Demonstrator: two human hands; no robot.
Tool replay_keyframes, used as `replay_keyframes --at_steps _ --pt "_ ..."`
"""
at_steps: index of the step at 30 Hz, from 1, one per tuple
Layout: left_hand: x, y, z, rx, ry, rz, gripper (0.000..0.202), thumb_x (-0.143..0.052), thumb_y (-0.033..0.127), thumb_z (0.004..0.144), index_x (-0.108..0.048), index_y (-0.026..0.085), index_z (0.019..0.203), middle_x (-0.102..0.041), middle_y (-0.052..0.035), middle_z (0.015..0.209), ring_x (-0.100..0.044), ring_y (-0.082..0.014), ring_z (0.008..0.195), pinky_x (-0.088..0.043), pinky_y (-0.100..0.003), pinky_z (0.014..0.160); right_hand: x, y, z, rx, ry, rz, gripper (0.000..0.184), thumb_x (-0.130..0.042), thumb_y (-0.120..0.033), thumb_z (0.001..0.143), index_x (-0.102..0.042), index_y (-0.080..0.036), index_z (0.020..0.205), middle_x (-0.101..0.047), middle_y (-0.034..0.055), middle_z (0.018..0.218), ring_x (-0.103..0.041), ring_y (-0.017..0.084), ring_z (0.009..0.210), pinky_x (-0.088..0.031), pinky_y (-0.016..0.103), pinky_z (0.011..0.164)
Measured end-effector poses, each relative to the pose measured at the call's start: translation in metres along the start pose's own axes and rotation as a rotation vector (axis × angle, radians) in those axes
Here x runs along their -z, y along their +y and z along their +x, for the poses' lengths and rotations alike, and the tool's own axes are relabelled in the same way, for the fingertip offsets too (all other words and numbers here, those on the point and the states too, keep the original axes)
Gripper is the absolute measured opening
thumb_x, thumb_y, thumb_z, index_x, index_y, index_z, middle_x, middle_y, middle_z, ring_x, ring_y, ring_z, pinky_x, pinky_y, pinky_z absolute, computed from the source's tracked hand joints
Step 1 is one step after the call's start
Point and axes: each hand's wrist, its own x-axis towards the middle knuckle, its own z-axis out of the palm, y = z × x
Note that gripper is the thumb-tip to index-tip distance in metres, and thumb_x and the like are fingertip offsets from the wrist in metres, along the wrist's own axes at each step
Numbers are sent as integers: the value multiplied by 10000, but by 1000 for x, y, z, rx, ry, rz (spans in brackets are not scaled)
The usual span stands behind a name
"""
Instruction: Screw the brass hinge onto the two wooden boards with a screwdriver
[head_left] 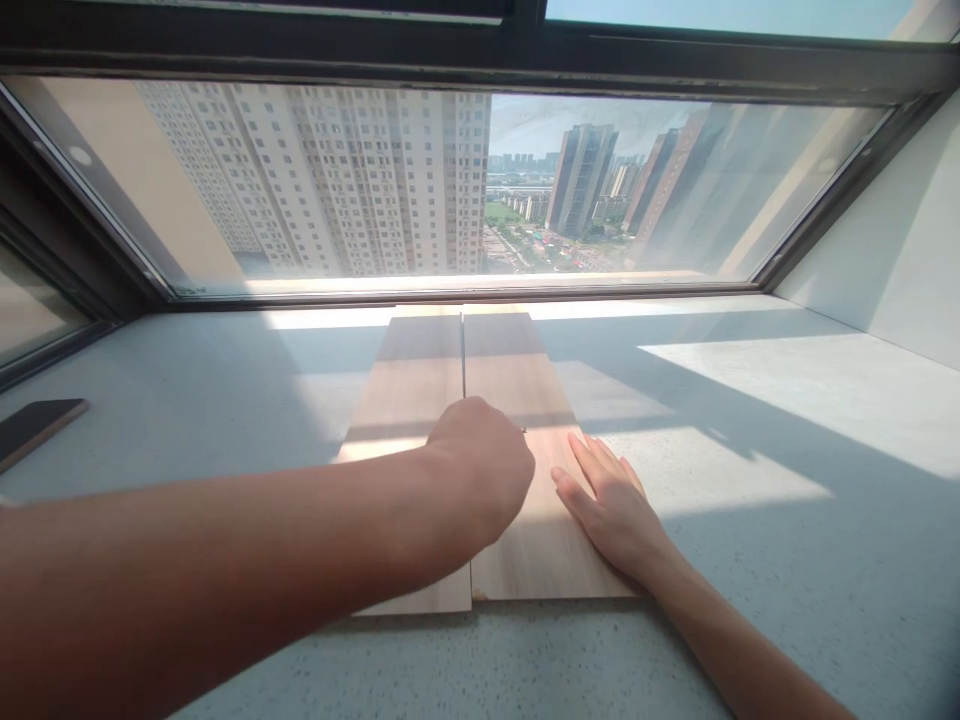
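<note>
Two pale wooden boards, a left board (405, 370) and a right board (551, 555), lie side by side with a thin dark gap between them. My left hand (484, 475) is closed in a fist over the right board, near the seam. A tiny dark tip shows just beyond its knuckles, but the fingers hide whatever they hold. Resting with spread fingers on the right board's outer edge is my right hand (611, 510). It holds nothing.
The boards lie on a speckled pale windowsill (750, 560) crossed by sunlight and shadow. A dark flat object like a phone (37, 425) is at the far left. Behind the boards stands a dark-framed window (450, 295), with a white wall (885, 240) at the right.
</note>
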Motion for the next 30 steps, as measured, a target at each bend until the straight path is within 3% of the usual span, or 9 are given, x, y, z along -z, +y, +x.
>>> replay_keyframes --at_steps 1,2,5,11,15,18,20,26,30 --pt "7 0 1 9 -140 98 280 -765 89 562 -530 166 431 -470 -1 406 -481 -157 401 -305 -259 407 0 0 0 -2 2 1 672 -278 -510 930 -373 -76 1433 -338 146 1499 -223 277 1405 -161 511 1131" --pt "13 1 1 -27 -175 163 177 -745 100 611 -597 166 542 -528 -10 469 -497 -158 421 -297 -257 401 1 -1 0 -3 4 2 669 -282 -506 928 -373 -79 1434 -344 143 1497 -227 277 1403 -164 508 1130" --pt "26 0 -6 -268 -103 276 168 -644 84 744 -641 204 861 -613 -4 588 -515 -147 443 -249 -249 382 2 -2 -1 -2 13 4 661 -300 -497 919 -377 -88 1433 -362 135 1488 -242 275 1398 -173 499 1129" --pt "20 -21 -6 -685 30 499 221 -569 18 758 -577 181 608 -627 -12 606 -569 -165 556 -253 -278 401 5 -4 -1 11 20 -14 673 -342 -496 906 -397 -64 1418 -373 161 1475 -262 288 1385 -186 488 1125" --pt "8 -38 0 -639 89 433 160 -628 186 835 -592 180 680 -579 7 513 -531 -143 455 -190 -266 376 5 -3 -1 19 15 -22 671 -344 -499 905 -397 -70 1418 -377 164 1472 -268 293 1382 -197 493 1118" --pt "4 -38 0 -488 66 349 312 -649 418 832 -597 173 647 -551 9 463 -519 -141 411 -169 -263 368 6 -3 -1 22 16 -22 678 -347 -503 902 -398 -64 1416 -379 167 1470 -270 292 1381 -199 494 1117" --pt "3 -33 -2 -426 77 324 364 -651 454 818 -592 170 600 -561 2 474 -544 -151 436 -178 -268 375 6 -3 -1 20 15 -22 680 -351 -503 899 -399 -61 1414 -379 167 1470 -271 293 1380 -200 491 1118" --pt "3 -24 -9 -477 152 369 127 -674 221 809 -600 197 709 -607 3 612 -579 -177 547 -179 -287 393 5 -2 -1 25 9 -29 678 -341 -506 905 -388 -71 1424 -365 163 1479 -255 293 1386 -188 501 1120" --pt "4 -31 -15 -603 126 468 219 -607 -1 735 -550 178 623 -580 1 584 -552 -170 560 -208 -289 411 5 -1 -1 36 19 -37 673 -374 -501 897 -401 -70 1413 -385 176 1464 -279 302 1374 -209 510 1112"
